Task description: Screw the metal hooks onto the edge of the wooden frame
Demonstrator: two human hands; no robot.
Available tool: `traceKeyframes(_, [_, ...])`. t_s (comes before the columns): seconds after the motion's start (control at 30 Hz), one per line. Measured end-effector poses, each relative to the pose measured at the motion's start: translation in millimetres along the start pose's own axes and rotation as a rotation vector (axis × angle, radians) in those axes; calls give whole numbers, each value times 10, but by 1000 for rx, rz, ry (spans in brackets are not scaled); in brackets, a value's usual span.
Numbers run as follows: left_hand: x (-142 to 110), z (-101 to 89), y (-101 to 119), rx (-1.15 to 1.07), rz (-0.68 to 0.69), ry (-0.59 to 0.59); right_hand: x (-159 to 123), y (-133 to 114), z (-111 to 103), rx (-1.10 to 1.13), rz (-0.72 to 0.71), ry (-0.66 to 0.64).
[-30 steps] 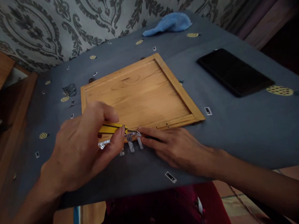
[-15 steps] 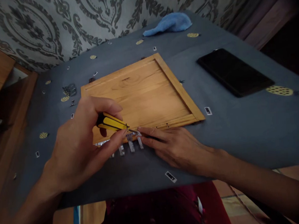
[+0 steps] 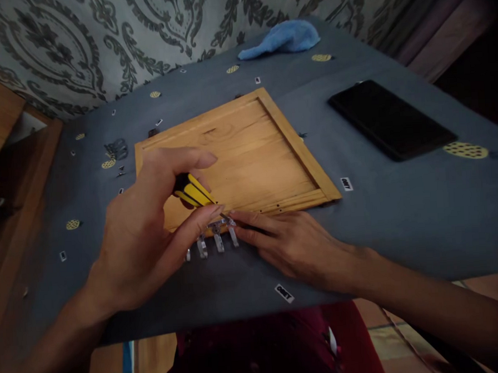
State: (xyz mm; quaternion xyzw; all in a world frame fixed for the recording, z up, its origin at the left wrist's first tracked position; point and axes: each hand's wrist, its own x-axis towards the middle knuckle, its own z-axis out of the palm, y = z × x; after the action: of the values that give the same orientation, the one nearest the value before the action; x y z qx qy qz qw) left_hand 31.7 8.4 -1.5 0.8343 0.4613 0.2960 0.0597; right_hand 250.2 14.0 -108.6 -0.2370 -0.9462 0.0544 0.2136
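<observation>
My left hand [image 3: 144,222] is closed around a yellow and black screwdriver [image 3: 197,190], its index finger raised off the handle. The screwdriver slants down to the right, its tip at the right end of a metal hook rail [image 3: 218,230]. That rail lies along the near edge of a framed wooden board [image 3: 239,159], its hooks hanging past the edge; my left thumb hides part of it. From the right, the fingers of my right hand [image 3: 300,245] press at the rail's end beside the tip. Whether a screw sits under the tip is too small to tell.
A dark tablet [image 3: 391,120] lies to the right of the board on the blue-grey tablecloth [image 3: 401,223]. At the back is a blue cloth [image 3: 283,39]. Small dark metal pieces [image 3: 117,150] lie left of the board. Wooden furniture [image 3: 20,215] stands at the left.
My left hand has shifted slightly right and up, and the screwdriver stands steeper and has turned in the fingers. My right hand and the board stay in place.
</observation>
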Motion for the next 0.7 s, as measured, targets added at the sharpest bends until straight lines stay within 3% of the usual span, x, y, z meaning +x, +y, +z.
traceKeyframes(0.13, [-18,-14,1,-73,-19,-45,-5,0,3,-6,7,-9])
traceKeyframes(0.37, [-27,49,-9,126,79,3,1,-19,-17,-15,13,-22])
traceKeyframes(0.53, [-33,29,-43,-20,44,-46,4,-19,-9,-33,17,-32])
traceKeyframes(0.7, [-30,23,-57,-19,48,-59,14,-16,-15,-22,-3,25])
